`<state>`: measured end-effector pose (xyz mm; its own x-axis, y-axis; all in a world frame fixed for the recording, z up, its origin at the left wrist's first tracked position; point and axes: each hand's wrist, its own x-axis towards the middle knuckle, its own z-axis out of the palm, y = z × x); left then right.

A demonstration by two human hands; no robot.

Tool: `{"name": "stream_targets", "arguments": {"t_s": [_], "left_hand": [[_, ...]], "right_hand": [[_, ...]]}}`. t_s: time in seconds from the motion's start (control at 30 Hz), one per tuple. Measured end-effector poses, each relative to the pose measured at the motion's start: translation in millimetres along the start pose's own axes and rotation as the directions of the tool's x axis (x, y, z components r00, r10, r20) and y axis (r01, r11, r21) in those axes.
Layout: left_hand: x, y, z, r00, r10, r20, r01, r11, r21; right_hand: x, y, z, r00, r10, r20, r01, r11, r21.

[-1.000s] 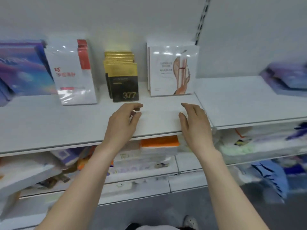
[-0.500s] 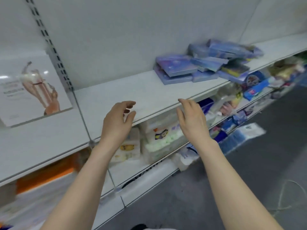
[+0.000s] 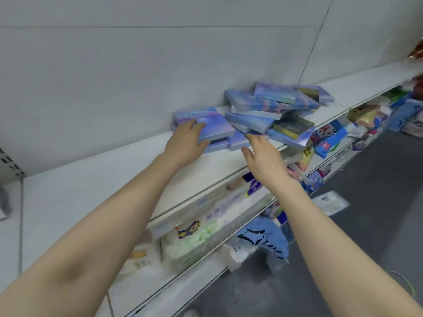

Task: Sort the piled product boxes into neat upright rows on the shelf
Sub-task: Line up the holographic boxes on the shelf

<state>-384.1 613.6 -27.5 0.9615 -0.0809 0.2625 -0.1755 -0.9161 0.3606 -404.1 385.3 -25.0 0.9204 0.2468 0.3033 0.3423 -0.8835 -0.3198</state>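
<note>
About ten blue-violet boxes (image 3: 249,100) in one pile, exact number lost in the overlap. Two dark gold-faced boxes (image 3: 294,128) among them. Two shelf levels (image 3: 91,191) plainly visible. One blue cloth (image 3: 263,236). Two grips: left grip (image 3: 185,143), right grip (image 3: 263,156).

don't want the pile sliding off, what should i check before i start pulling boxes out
1. Left hand on the leftmost blue box: ok
2. Firm grip round that box: cannot tell
3. Right hand free and open: ok
4. Pile stable: not ok, boxes lie flat and crisscrossed, front blue box overhangs the shelf edge
5. Bare shelf left of the pile for a row: ok
</note>
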Motion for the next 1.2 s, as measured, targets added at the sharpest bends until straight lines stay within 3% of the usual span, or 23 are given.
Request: {"name": "stream_targets", "arguments": {"t_s": [0.2, 0.43, 0.6, 0.7, 0.83, 0.97, 1.13, 1.2], "left_hand": [[70.8, -27.1, 13.4, 0.952, -0.063, 0.300, -0.028, 0.957, 0.289], [0.3, -36.1, 4.7, 0.968, -0.068, 0.241, -0.022, 0.935, 0.354], [-44.6, -57.7, -0.2, 0.937, -0.259, 0.233, 0.213, 0.955, 0.205], [-68.2, -60.4, -3.0, 0.897, -0.396, 0.197, 0.394, 0.918, 0.054], [-77.5, -52.2, -3.9, 0.879, -0.473, 0.062, 0.477, 0.874, -0.092], [-59.0, -41.2, 0.9, 0.747, -0.663, -0.049, 0.637, 0.735, -0.232], [-47.1, -29.0, 11.4, 0.541, -0.841, -0.026, 0.840, 0.538, 0.075], [-46.3, -28.4, 10.6, 0.551, -0.833, -0.045, 0.834, 0.549, 0.045]], "right_hand": [[51.3, 6.7, 8.7, 1.000, 0.005, -0.005, -0.005, 0.999, 0.033], [95.3, -2.1, 31.9, 0.998, -0.042, 0.049, 0.036, 0.993, 0.111], [131.6, -19.0, 51.7, 0.987, -0.134, 0.084, 0.126, 0.988, 0.086], [149.9, -27.0, 57.3, 0.969, -0.174, 0.178, 0.165, 0.984, 0.065], [157.8, -27.3, 69.5, 0.931, -0.192, 0.310, 0.226, 0.971, -0.078], [160.4, -34.3, 65.7, 0.939, -0.201, 0.278, 0.235, 0.967, -0.095], [159.8, -29.2, 69.1, 0.923, -0.167, 0.348, 0.189, 0.981, -0.032], [159.4, -26.8, 71.4, 0.918, -0.175, 0.357, 0.186, 0.983, 0.003]]}}
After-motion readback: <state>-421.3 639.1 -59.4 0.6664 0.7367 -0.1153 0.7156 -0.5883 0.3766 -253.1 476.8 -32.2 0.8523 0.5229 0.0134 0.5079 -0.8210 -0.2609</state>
